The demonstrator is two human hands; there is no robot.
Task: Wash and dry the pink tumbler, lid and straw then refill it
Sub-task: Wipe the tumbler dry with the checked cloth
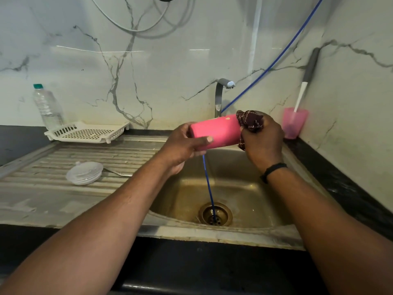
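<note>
Currently: tumbler held over sink

We hold the pink tumbler point(217, 131) sideways above the sink point(244, 184), left hand point(184, 143) fingers wrapped round its base; right hand point(262, 138) fingers clutch a maroon cloth point(250, 122) at its mouth. Clear lid point(84, 173) lies on the drainboard point(63, 188).

Over the sink point(244, 167), the left hand point(182, 145) grips the pink tumbler point(217, 133) on its side, while the right hand point(261, 139) holds a dark red cloth point(251, 122) bunched at its open end. On the drainboard point(63, 188) lie a clear lid point(84, 173) and a white tray point(85, 133), with a bottle point(47, 107) behind. A pink cup point(294, 123) stands on the dark surface point(340, 184) to the right.
</note>
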